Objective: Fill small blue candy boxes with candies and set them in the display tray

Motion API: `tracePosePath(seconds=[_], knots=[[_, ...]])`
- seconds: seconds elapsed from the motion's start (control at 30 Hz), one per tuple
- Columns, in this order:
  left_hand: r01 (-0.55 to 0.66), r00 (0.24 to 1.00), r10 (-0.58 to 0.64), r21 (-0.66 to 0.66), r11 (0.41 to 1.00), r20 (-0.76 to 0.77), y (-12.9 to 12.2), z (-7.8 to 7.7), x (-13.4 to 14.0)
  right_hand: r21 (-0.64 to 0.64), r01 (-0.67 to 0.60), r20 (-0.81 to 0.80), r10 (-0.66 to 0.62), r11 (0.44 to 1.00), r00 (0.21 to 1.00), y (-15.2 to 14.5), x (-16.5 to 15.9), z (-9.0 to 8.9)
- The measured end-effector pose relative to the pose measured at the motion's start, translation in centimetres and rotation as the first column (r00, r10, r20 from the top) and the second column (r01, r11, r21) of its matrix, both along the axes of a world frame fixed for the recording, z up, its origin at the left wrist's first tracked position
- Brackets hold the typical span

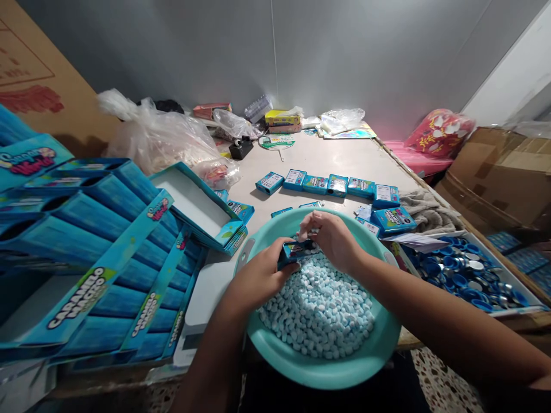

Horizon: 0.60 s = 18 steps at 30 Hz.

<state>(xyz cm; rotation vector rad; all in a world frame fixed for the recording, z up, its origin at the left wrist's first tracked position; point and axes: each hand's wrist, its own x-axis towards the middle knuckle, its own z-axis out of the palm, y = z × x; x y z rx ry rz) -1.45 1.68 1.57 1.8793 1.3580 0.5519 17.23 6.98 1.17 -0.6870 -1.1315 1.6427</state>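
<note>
A teal basin [379,344] sits at the table's near edge, heaped with small pale blue candies [318,304]. Over the heap my left hand [258,275] grips a small blue candy box [295,251]. My right hand [329,238] is at the box's open end, its fingers pinched around a few candies. Both forearms reach in from the bottom of the view.
A row of small blue boxes [331,184] lies beyond the basin. Stacked blue display cartons [86,258] fill the left, one open [193,203]. A tray of blue caps [465,272] stands at the right beside cardboard boxes [503,172]. Plastic bags [159,135] crowd the back.
</note>
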Motion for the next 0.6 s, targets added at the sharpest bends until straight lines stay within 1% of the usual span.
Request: tracePosePath(seconds=[0.1, 0.23, 0.37, 0.43, 0.5, 0.6], knots=[[-0.021, 1.000, 0.021, 0.001, 1.000, -0.018, 0.1, -0.2, -0.1, 0.025, -0.003, 0.005, 0.003, 1.000, 1.000, 0.0, 0.2, 0.1], [-0.007, 1.000, 0.008, 0.011, 1.000, -0.027, 0.2, -0.4, -0.1, 0.027, 0.017, -0.020, -0.017, 0.999, 1.000, 0.2, 0.7, 0.3], [-0.034, 0.999, 0.035, 0.020, 0.999, -0.037, 0.2, -0.4, 0.0, 0.015, 0.045, 0.024, -0.045, 0.999, 0.999, 0.5, 0.8, 0.1], [-0.053, 0.998, 0.053, 0.028, 0.998, -0.024, 0.2, -0.4, 0.0, 0.022, 0.080, 0.079, -0.081, 0.997, 0.994, 0.7, 0.8, -0.1], [-0.080, 0.997, 0.080, 0.029, 0.996, -0.011, 0.2, -0.3, 0.1, 0.051, 0.114, 0.177, -0.121, 0.992, 0.977, 0.9, 0.9, -0.3], [-0.114, 0.993, 0.115, 0.018, 0.993, -0.002, 0.2, -0.3, 0.1, 0.172, 0.112, 0.369, -0.169, 0.979, 0.914, 0.8, 1.2, -0.4]])
